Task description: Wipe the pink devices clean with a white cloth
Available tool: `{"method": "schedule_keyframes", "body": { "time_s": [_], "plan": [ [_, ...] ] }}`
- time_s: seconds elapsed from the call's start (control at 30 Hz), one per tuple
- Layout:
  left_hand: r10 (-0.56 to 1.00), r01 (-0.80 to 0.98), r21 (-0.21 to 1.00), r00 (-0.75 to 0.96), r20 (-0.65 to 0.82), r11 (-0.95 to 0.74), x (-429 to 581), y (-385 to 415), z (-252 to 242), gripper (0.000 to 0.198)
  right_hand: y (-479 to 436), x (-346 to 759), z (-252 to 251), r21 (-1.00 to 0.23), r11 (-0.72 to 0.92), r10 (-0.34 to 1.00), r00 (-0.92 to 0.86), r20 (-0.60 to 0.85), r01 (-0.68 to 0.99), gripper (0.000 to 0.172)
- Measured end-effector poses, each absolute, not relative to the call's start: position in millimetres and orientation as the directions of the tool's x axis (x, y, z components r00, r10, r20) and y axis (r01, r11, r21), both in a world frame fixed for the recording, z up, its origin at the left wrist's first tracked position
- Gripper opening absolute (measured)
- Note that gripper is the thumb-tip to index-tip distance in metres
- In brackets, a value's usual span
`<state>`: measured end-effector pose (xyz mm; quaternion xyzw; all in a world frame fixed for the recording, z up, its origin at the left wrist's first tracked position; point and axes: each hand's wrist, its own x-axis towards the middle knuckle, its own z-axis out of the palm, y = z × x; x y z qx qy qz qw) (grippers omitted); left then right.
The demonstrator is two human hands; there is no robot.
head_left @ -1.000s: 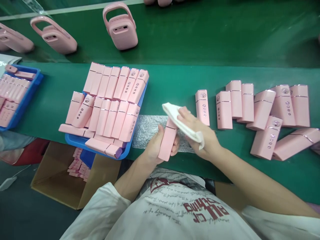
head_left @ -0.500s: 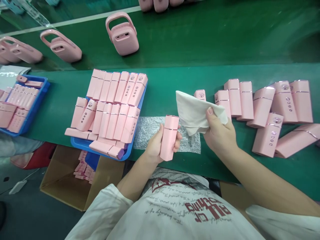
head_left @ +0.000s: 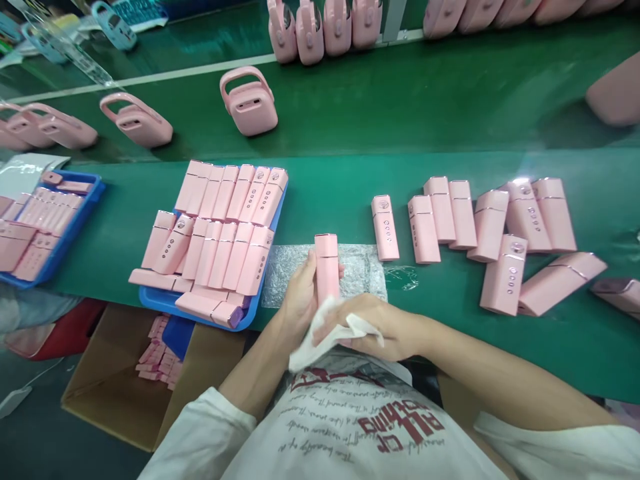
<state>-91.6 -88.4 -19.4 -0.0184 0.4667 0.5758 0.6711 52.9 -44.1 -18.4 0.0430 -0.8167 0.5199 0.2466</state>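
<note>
My left hand (head_left: 300,287) is wrapped round a pink rectangular device (head_left: 327,265) with a silver band near its top, held upright over a sheet of bubble wrap (head_left: 367,270). In my right hand (head_left: 373,327) is a white cloth (head_left: 320,340), pressed against the lower end of the device and covering it. To the right on the green bench stand and lie several similar pink devices (head_left: 385,230), some showing a column of round silver-ringed buttons. What the right fingertips do under the cloth is partly hidden.
Left of my hands, a blue tray (head_left: 200,308) holds rows of pink devices; another blue tray (head_left: 75,227) stands farther left. A cardboard box (head_left: 115,380) with pink pieces sits below the bench edge. Pink handled units (head_left: 250,110) rest on the green ledge behind.
My right hand has brought the cloth down and left onto the lower end of the pink device. The left hand still holds the device. The view has shifted slightly.
</note>
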Motion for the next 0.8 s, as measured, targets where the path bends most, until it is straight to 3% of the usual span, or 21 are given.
{"method": "schedule_keyframes", "body": {
  "time_s": [0.1, 0.2, 0.37, 0.57, 0.7, 0.8],
  "plan": [
    [0.776, -0.743, 0.638, -0.276, -0.567, 0.202, -88, -74, -11, 0.015, -36, 60, -2, -0.992, 0.052, 0.078, -0.990, 0.120, -0.116, 0.046],
    [0.788, -0.730, 0.659, -0.294, -0.541, 0.180, -80, -53, 1, 0.031, -23, 64, 0, -0.985, -0.173, 0.054, -0.998, -0.022, 0.012, 0.053],
    [0.737, -0.736, 0.646, -0.320, -0.596, 0.203, -61, -21, 11, 0.052, -13, 65, -12, -0.950, -0.313, 0.202, -0.977, -0.061, -0.005, 0.053],
    [0.821, -0.684, 0.680, -0.210, -0.531, 0.264, -29, 5, 9, 0.051, -13, 65, -8, -0.929, -0.363, 0.113, -0.993, 0.028, -0.068, 0.044],
    [0.894, -0.475, 0.811, -0.104, -0.436, 0.340, -22, 25, 10, 0.043, -10, 67, -12, -0.908, -0.420, 0.088, -0.995, -0.046, 0.005, 0.046],
    [0.909, -0.219, 0.930, -0.235, -0.343, 0.294, -38, 65, 21, 0.058, -7, 66, -16, -0.839, -0.540, 0.197, -0.959, -0.202, 0.066, 0.051]
  ]
}}
